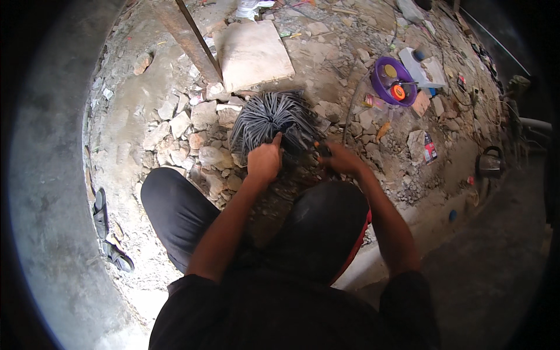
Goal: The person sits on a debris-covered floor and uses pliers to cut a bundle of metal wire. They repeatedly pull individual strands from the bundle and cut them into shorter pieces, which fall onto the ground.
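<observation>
A thick bundle of grey strands [265, 116], like wire or thin rods, fans out from a dark centre on the rubble before my knees. My left hand [265, 162] is at its near side, index finger stretched onto the dark centre and the other fingers curled; what they hold, if anything, is hidden. To the right of the bundle, my right hand [340, 158] is closed around a dark tool with an orange tip [317, 144], partly hidden and blurred. The tool's exact kind does not show.
Broken stones [192, 125] surround the bundle. Beyond it lies a pale flat slab [254, 55] beside a slanting post [192, 41]. At right are a purple basin [378, 87] holding small items, a white block [429, 70] and a dark mug [489, 163]. Sandals [100, 213] lie at left.
</observation>
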`<state>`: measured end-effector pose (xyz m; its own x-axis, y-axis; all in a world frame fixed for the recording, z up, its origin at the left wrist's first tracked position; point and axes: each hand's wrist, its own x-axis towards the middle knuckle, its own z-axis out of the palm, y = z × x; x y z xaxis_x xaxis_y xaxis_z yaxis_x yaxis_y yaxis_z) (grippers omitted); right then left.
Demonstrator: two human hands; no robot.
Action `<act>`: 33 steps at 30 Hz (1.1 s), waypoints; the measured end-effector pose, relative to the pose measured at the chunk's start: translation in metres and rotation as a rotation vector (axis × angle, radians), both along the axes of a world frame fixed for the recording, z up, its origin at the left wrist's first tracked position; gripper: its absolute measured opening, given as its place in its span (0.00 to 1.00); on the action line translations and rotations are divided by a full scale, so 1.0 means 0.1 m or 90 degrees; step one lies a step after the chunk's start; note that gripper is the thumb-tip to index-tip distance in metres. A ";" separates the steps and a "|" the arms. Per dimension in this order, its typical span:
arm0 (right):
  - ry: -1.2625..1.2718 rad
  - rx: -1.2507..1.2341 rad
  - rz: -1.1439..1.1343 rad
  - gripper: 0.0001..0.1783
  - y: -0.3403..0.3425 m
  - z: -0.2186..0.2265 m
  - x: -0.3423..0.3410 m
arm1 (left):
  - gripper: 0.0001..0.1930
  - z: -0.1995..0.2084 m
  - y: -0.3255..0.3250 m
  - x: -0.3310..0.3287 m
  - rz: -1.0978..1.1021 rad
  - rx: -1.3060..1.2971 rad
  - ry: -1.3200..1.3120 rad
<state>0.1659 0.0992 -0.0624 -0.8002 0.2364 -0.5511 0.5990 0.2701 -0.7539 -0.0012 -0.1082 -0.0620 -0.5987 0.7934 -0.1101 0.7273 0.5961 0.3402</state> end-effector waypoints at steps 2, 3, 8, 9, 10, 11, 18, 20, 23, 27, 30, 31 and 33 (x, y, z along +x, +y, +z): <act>0.055 -0.157 -0.092 0.18 -0.15 -0.44 0.44 | 0.14 0.01 0.03 0.08 0.050 0.094 -0.033; 0.084 -0.214 -0.127 0.18 -0.26 -0.65 0.58 | 0.15 -0.02 0.02 0.13 0.079 0.135 -0.052; 0.079 -0.548 -0.300 0.22 -0.74 -0.31 0.49 | 0.13 -0.06 -0.01 0.21 0.151 0.200 -0.219; 0.073 -0.582 -0.310 0.24 -0.71 -0.15 0.42 | 0.13 -0.08 -0.01 0.25 0.152 0.220 -0.247; 0.072 -0.547 -0.272 0.25 -0.58 -0.17 0.43 | 0.14 -0.06 0.03 0.30 0.147 0.201 -0.294; 0.070 -0.512 -0.234 0.26 -0.39 -0.21 0.43 | 0.15 -0.04 0.06 0.35 0.143 0.182 -0.340; -0.101 -0.316 -0.035 0.29 0.01 0.18 -0.01 | 0.28 -0.28 0.16 0.58 0.214 0.238 -0.593; -0.110 -0.293 -0.034 0.30 -0.02 0.28 -0.05 | 0.30 -0.26 0.21 0.62 0.293 0.262 -0.759; -0.091 -0.314 -0.032 0.30 -0.09 0.29 -0.08 | 0.32 -0.53 0.23 0.57 0.339 0.264 -0.794; -0.083 -0.372 -0.077 0.31 -0.20 0.32 -0.08 | 0.32 -0.50 0.21 0.60 0.379 0.227 -0.753; -0.087 -0.372 -0.068 0.32 -0.24 0.43 -0.11 | 0.32 -0.21 0.17 0.64 0.398 0.209 -0.745; -0.080 -0.376 -0.074 0.33 -0.24 0.39 -0.10 | 0.32 -0.16 0.16 0.63 0.393 0.215 -0.744; -0.066 -0.384 -0.084 0.34 -0.23 0.30 -0.08 | 0.32 -0.10 0.15 0.60 0.383 0.229 -0.740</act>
